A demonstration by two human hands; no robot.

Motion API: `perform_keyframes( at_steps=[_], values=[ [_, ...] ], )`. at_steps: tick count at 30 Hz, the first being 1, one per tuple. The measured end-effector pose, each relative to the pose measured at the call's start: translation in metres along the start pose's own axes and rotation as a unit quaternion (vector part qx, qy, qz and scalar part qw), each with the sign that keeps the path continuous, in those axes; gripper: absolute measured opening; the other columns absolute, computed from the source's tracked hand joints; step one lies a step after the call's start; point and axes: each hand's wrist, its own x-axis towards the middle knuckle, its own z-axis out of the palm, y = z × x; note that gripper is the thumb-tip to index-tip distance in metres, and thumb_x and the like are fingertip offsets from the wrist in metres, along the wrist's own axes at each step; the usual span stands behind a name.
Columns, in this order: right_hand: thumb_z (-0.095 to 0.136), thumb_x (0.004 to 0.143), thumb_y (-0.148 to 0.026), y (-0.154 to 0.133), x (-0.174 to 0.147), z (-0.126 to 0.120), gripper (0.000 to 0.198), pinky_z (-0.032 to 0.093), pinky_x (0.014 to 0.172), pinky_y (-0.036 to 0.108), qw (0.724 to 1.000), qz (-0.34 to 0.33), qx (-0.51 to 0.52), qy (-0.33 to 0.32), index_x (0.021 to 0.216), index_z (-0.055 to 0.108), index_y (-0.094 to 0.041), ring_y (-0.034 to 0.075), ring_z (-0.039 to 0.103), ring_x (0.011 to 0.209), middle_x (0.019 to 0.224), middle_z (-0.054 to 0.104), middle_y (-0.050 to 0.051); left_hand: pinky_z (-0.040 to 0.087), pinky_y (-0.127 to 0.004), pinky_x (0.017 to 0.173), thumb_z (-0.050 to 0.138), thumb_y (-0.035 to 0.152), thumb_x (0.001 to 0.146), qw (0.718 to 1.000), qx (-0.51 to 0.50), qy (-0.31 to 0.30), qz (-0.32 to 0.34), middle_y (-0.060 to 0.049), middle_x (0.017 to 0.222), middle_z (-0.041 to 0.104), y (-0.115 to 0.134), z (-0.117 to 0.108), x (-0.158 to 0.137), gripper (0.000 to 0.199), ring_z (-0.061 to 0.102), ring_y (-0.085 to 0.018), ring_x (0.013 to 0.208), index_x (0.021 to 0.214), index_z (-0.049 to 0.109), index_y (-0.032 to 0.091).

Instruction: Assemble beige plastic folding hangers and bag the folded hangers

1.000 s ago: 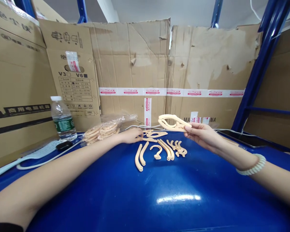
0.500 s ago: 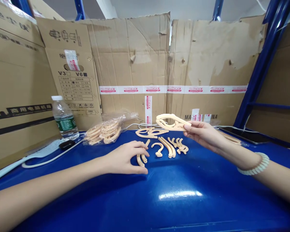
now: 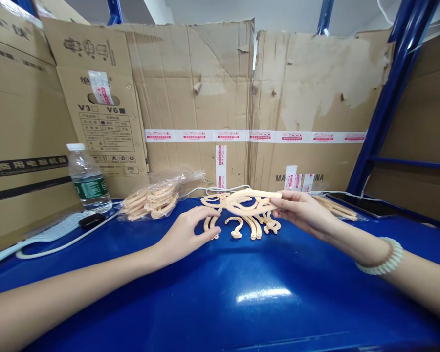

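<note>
My right hand (image 3: 302, 212) pinches one end of a beige plastic folding hanger (image 3: 238, 201), holding it in the air above the blue table. My left hand (image 3: 187, 232) is open, thumb and fingers apart, just left of the held hanger and apart from it. Beyond the left fingertips lie curved hanger arms (image 3: 207, 225), partly covered by that hand. On the table below the held piece are a hanger hook (image 3: 235, 233), more curved arms (image 3: 255, 230) and several small branched pieces (image 3: 273, 226). Another hanger (image 3: 207, 200) lies behind, partly hidden.
At the back left, a clear bag of beige hanger parts (image 3: 150, 203) lies beside a water bottle (image 3: 90, 183). A black object (image 3: 91, 221) and white cable are nearer. Another bagged bundle (image 3: 335, 208) and a dark tablet (image 3: 363, 204) lie right. Cardboard (image 3: 190, 93) walls the back.
My right hand has lowered the hanger and tilted it, bringing it nearer my left hand. The left hand has shifted slightly and stays open. The view has turned a little.
</note>
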Motion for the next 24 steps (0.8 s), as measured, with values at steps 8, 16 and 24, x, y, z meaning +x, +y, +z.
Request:
perform_keyframes(
  at_steps=[8,16,24],
  values=[
    [0.067,0.078,-0.049,-0.006,-0.029,0.044,0.034,0.039,0.052,0.022,0.985,-0.026,-0.137,-0.103,0.077,0.064,-0.016,0.009,0.050,0.050,0.052,0.057,-0.002,0.044,-0.025,0.060,0.057,0.036,0.087,0.993,-0.071,-0.008,-0.092,0.001,0.076,0.059,0.054,0.004,-0.015,0.032,0.054,-0.015,0.067,0.115,0.062,0.023],
    [0.078,0.068,-0.040,-0.003,-0.034,0.051,0.027,0.048,0.057,0.025,0.985,0.011,-0.113,-0.126,0.081,0.071,-0.018,0.011,0.059,0.055,0.062,0.064,0.000,0.046,-0.023,0.058,0.056,0.037,0.088,0.963,-0.221,0.022,-0.154,0.000,0.082,0.063,0.053,0.010,-0.033,0.019,0.057,-0.015,0.072,0.097,0.062,0.021],
    [0.075,0.071,-0.043,0.003,-0.022,0.029,0.030,0.041,0.057,0.023,0.984,0.008,-0.157,-0.084,0.070,0.067,-0.014,0.010,0.053,0.061,0.068,0.063,0.001,0.045,-0.022,0.053,0.053,0.037,0.090,0.940,-0.273,0.125,-0.160,0.001,0.075,0.057,0.043,0.005,-0.023,0.019,0.054,-0.012,0.062,0.089,0.054,0.018]
  ],
)
